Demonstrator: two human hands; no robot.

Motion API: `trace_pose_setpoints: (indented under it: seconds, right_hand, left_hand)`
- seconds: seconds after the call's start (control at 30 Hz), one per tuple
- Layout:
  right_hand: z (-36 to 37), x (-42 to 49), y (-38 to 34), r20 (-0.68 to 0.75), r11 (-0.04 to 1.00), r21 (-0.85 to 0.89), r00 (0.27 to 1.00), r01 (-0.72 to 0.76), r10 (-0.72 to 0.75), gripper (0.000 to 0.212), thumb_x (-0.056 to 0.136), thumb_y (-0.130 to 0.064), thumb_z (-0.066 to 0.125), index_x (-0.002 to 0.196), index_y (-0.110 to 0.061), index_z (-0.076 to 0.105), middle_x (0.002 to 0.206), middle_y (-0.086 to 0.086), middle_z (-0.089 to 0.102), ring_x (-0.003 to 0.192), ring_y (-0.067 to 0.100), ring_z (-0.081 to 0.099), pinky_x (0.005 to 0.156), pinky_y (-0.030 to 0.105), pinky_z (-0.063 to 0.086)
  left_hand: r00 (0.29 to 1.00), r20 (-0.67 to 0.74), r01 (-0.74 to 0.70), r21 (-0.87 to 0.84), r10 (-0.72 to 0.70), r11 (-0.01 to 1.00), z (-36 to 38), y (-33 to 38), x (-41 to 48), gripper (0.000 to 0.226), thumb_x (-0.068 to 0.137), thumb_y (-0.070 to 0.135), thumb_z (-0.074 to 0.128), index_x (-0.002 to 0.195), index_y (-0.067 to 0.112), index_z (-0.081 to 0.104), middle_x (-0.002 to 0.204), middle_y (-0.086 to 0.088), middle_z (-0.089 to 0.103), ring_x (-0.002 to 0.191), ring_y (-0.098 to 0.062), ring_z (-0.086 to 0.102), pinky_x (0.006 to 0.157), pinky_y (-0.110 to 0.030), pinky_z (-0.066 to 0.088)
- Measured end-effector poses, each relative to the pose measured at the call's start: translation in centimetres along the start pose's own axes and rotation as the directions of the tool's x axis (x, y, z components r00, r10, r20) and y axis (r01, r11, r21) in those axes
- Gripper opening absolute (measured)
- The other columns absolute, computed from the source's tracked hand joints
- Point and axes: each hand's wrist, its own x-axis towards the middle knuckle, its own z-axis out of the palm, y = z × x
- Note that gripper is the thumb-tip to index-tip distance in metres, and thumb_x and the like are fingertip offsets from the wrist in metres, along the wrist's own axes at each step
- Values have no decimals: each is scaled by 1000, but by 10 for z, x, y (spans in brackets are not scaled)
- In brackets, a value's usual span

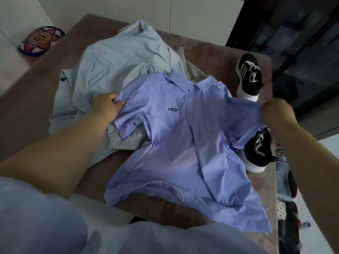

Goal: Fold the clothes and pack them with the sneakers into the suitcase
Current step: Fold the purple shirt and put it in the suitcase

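Purple polo (170, 143) w/ black "ITDI" print (173, 109) on the chest lies face up on the brown bed (36, 99). Our left hand (106, 107) pinches one sleeve and our right hand (277, 112) the other, fingers curled on the fabric. Pale blue shirt (119, 57) + grey shorts (126, 138) are crumpled behind it. Far sneaker (249, 76) sits at the right; near sneaker (260, 149) is partly under the polo.

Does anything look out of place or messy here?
Yes: the purple shirt drapes over the near sneaker, partly hiding it. The far sneaker sits apart, and the light blue garment lies crumpled behind.
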Motion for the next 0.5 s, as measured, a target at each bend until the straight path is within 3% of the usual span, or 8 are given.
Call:
trace_pose_setpoints:
  seconds: [0.03,0.1,0.17,0.2,0.27,0.33,0.4,0.5]
  right_hand:
    - [-3,-5,-11,-1,1000,-5,1000,28,-28,31,94,-1,39,118,10,54,118,26,56,110,40,55,89,40,46]
    - [-3,-10,-37,51,969,247,998,6,-19,30,95,-5,40,117,9,55,113,23,59,103,35,58,84,34,47]
    - [6,-21,-65,119,838,542,982,59,-146,25,94,-10,45,111,1,59,91,13,60,74,18,60,65,18,49]
    - [12,-30,-80,248,747,665,940,9,-232,19,94,-9,47,108,-3,59,83,7,58,65,12,58,62,17,49]
    - [29,-42,-96,449,648,754,805,-108,-388,18,94,-7,49,112,-11,50,86,2,57,71,13,61,69,22,48]
    - [44,-45,-95,474,748,663,763,19,-440,31,94,-11,50,124,-15,44,98,2,56,82,17,57,71,16,43]
    - [55,-44,-79,372,856,429,807,288,-458,35,92,-14,54,127,-14,49,112,5,54,95,20,55,74,10,41]
    - [74,-43,-40,385,907,144,822,397,-420,53,86,-22,62,135,-15,43,137,14,41,124,33,43,103,36,35]
  left_hand:
    - [1000,-17,-22,20,22,1000,0,-1,2,35,87,21,61,59,12,43,60,-15,42,63,-26,43,60,-31,33]
    - [999,-44,-26,42,27,999,-3,1,4,27,87,19,62,65,17,46,65,-14,45,65,-22,42,63,-31,36]
    - [997,-74,-28,8,28,1000,-6,5,4,26,87,16,59,64,18,47,67,-18,46,66,-23,42,64,-32,37]
    - [997,-80,-18,-6,17,1000,-9,8,3,23,87,14,56,66,13,47,69,-20,47,67,-24,43,63,-32,36]
    - [996,-90,10,-5,-10,1000,-16,13,2,17,89,14,51,77,3,53,77,-26,51,72,-30,49,65,-34,35]
    - [996,-83,26,9,-26,1000,-26,18,4,20,92,15,48,89,-3,57,92,-30,59,87,-37,56,72,-37,38]
    - [998,-57,18,19,-17,1000,-36,25,4,21,94,16,47,87,-2,56,99,-30,60,94,-37,56,75,-36,39]
    - [999,5,45,5,-45,999,-49,41,0,31,93,18,48,63,9,44,79,-22,56,75,-28,53,64,-31,35]
